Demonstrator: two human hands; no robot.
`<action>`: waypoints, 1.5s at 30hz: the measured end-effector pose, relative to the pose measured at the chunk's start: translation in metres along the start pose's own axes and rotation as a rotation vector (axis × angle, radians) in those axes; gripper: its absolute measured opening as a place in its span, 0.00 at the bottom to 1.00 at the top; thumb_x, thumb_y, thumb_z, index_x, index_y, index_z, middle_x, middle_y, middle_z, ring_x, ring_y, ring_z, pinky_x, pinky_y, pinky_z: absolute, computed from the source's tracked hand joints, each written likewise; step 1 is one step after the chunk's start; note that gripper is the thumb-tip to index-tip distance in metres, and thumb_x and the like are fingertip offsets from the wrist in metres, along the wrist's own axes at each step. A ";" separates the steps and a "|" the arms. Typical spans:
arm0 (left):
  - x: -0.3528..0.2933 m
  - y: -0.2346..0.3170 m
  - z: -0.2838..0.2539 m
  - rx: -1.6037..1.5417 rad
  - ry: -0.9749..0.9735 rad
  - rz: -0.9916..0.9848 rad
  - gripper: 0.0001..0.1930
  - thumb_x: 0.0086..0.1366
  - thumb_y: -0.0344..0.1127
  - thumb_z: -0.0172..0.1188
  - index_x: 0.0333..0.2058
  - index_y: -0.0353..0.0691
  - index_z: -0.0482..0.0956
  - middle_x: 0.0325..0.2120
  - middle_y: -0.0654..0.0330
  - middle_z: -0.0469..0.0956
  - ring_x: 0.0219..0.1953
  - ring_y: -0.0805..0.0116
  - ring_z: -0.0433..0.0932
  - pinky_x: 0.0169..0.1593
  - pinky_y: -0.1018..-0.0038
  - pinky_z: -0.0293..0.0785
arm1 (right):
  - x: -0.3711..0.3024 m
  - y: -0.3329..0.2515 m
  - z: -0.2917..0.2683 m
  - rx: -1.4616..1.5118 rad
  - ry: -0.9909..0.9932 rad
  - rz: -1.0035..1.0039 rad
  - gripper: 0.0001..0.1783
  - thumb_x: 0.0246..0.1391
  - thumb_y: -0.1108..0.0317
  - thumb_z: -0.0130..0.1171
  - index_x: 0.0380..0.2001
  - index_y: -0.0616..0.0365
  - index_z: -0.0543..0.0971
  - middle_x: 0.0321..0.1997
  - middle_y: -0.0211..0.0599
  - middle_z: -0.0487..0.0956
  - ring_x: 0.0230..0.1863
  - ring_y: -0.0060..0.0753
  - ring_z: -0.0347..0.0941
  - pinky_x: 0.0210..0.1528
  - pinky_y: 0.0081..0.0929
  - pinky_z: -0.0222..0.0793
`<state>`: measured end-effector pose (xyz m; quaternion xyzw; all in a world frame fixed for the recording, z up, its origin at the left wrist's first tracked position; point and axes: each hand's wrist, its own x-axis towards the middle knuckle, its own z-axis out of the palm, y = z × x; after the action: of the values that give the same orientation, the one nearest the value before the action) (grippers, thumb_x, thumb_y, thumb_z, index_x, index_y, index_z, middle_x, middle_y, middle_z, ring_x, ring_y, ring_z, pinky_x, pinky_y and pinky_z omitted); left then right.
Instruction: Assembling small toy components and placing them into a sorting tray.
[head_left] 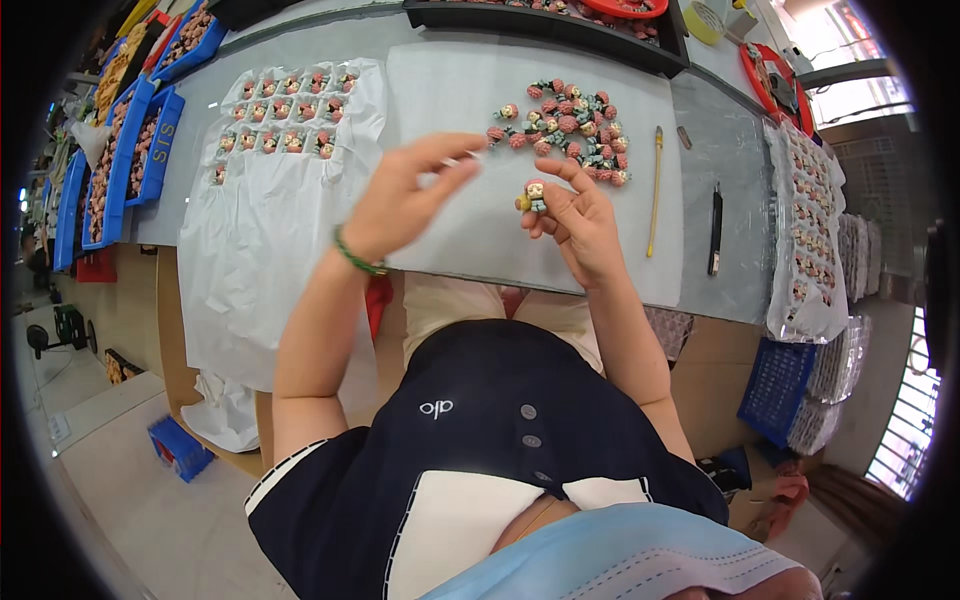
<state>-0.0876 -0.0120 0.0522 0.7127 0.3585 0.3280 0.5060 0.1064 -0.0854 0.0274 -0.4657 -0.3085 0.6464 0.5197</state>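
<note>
My right hand (585, 228) pinches a small painted figurine (535, 195) between thumb and fingers; it has a pink-red top, a pale face and a yellow part at its side. To its left hovers my left hand (400, 200), fingers apart and nothing visible in them, a green bracelet (358, 252) at the wrist. Beyond both hands lies a loose pile of similar figurines (570, 125) on a white sheet (430, 90). Further left, a white moulded tray (368, 90) holds rows of such figurines, its near part covered by thin white wrapping (250, 250).
Right of the pile lie a thin yellow stick (655, 190) and a black pen-like tool (716, 230). Another filled white tray (812, 240) sits at the table's right edge. A black bin (560, 32) stands at the back. Blue crates (158, 155) of figurines are at the far left.
</note>
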 end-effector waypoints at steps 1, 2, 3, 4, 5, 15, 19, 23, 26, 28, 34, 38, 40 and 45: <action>0.000 -0.002 0.018 -0.108 -0.046 -0.046 0.12 0.58 0.30 0.52 0.41 0.35 0.74 0.36 0.59 0.76 0.36 0.75 0.72 0.40 0.80 0.68 | -0.005 0.001 0.003 0.148 0.017 0.043 0.19 0.53 0.66 0.51 0.45 0.63 0.63 0.29 0.39 0.74 0.25 0.25 0.71 0.25 0.18 0.67; 0.001 -0.006 0.035 -0.219 -0.094 -0.090 0.11 0.59 0.28 0.50 0.41 0.34 0.74 0.35 0.61 0.76 0.36 0.77 0.72 0.41 0.81 0.67 | -0.007 0.003 0.002 0.148 0.025 0.043 0.19 0.53 0.66 0.51 0.45 0.63 0.63 0.29 0.39 0.74 0.25 0.25 0.71 0.25 0.18 0.67; 0.001 -0.008 0.047 -0.220 -0.094 -0.093 0.11 0.59 0.28 0.50 0.41 0.34 0.74 0.35 0.61 0.76 0.36 0.77 0.72 0.41 0.81 0.67 | -0.009 0.006 0.001 0.156 0.054 0.033 0.17 0.54 0.65 0.50 0.43 0.63 0.64 0.29 0.40 0.74 0.25 0.26 0.72 0.24 0.17 0.67; 0.000 -0.011 0.058 -0.391 -0.095 -0.164 0.11 0.59 0.28 0.51 0.41 0.33 0.74 0.34 0.60 0.76 0.36 0.77 0.72 0.41 0.81 0.67 | -0.010 0.010 -0.002 0.164 0.085 0.023 0.15 0.55 0.64 0.49 0.41 0.62 0.64 0.28 0.40 0.74 0.24 0.26 0.72 0.24 0.17 0.67; 0.000 -0.014 0.068 -0.566 -0.102 -0.237 0.11 0.59 0.29 0.52 0.40 0.33 0.75 0.33 0.60 0.76 0.36 0.76 0.72 0.40 0.81 0.67 | -0.011 0.012 -0.007 0.164 0.095 0.026 0.15 0.55 0.64 0.49 0.41 0.62 0.64 0.28 0.40 0.74 0.24 0.26 0.72 0.24 0.17 0.67; 0.002 -0.049 0.100 -0.760 0.105 -0.453 0.10 0.55 0.30 0.57 0.36 0.33 0.77 0.28 0.62 0.76 0.30 0.78 0.71 0.36 0.81 0.68 | -0.008 0.039 -0.033 0.052 0.217 -0.061 0.10 0.53 0.70 0.51 0.37 0.66 0.69 0.28 0.40 0.75 0.25 0.27 0.73 0.28 0.18 0.70; 0.000 -0.054 0.104 -0.844 0.117 -0.434 0.10 0.55 0.28 0.57 0.36 0.32 0.76 0.29 0.60 0.76 0.32 0.77 0.72 0.39 0.81 0.68 | -0.009 0.044 -0.030 -0.045 0.205 -0.225 0.08 0.50 0.75 0.54 0.34 0.68 0.72 0.30 0.39 0.75 0.29 0.26 0.73 0.32 0.19 0.72; -0.002 -0.058 0.104 -1.059 0.101 -0.413 0.11 0.57 0.26 0.54 0.39 0.31 0.74 0.34 0.57 0.75 0.36 0.74 0.73 0.42 0.78 0.69 | -0.010 0.049 -0.026 -0.154 0.210 -0.357 0.08 0.48 0.79 0.54 0.34 0.69 0.72 0.32 0.39 0.75 0.31 0.26 0.73 0.33 0.19 0.72; -0.002 -0.059 0.101 -1.149 0.086 -0.410 0.11 0.58 0.25 0.52 0.40 0.30 0.73 0.37 0.55 0.74 0.39 0.72 0.73 0.43 0.77 0.70 | -0.008 0.051 -0.026 -0.305 0.221 -0.444 0.08 0.46 0.80 0.55 0.33 0.68 0.73 0.32 0.39 0.75 0.32 0.26 0.73 0.35 0.19 0.72; -0.002 -0.057 0.098 -1.142 0.091 -0.434 0.11 0.58 0.26 0.52 0.40 0.30 0.73 0.37 0.55 0.74 0.39 0.71 0.73 0.43 0.77 0.70 | -0.006 0.050 -0.025 -0.609 0.240 -0.634 0.10 0.43 0.82 0.57 0.32 0.67 0.73 0.32 0.39 0.75 0.32 0.26 0.73 0.36 0.19 0.72; -0.006 -0.063 0.093 -1.057 0.070 -0.427 0.11 0.60 0.29 0.50 0.41 0.31 0.71 0.38 0.54 0.74 0.40 0.71 0.73 0.43 0.76 0.70 | -0.003 0.055 -0.022 -0.794 0.277 -0.722 0.12 0.40 0.83 0.60 0.31 0.67 0.73 0.31 0.38 0.75 0.32 0.24 0.74 0.35 0.18 0.73; -0.009 -0.066 0.084 -1.119 0.052 -0.462 0.13 0.62 0.32 0.48 0.43 0.32 0.70 0.37 0.56 0.74 0.39 0.71 0.73 0.42 0.77 0.70 | 0.002 0.053 -0.016 -0.803 0.251 -0.715 0.12 0.39 0.81 0.61 0.31 0.67 0.73 0.30 0.38 0.75 0.31 0.25 0.74 0.35 0.19 0.72; -0.011 -0.067 0.077 -1.110 0.107 -0.483 0.13 0.61 0.32 0.49 0.43 0.31 0.69 0.36 0.56 0.74 0.38 0.70 0.73 0.42 0.76 0.70 | 0.007 0.044 -0.009 -0.643 0.151 -0.607 0.12 0.40 0.77 0.62 0.32 0.65 0.74 0.30 0.37 0.76 0.29 0.23 0.74 0.33 0.19 0.72; -0.015 -0.059 0.059 -1.133 0.179 -0.496 0.14 0.61 0.33 0.49 0.44 0.30 0.68 0.32 0.60 0.73 0.37 0.69 0.74 0.42 0.74 0.71 | 0.055 0.012 0.002 -0.990 0.114 -0.650 0.14 0.39 0.76 0.60 0.34 0.60 0.75 0.32 0.35 0.76 0.29 0.24 0.71 0.31 0.21 0.69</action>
<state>-0.0571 -0.0403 -0.0218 0.1990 0.3248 0.3984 0.8344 0.0990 -0.0361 0.0024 -0.5685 -0.6714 0.2075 0.4277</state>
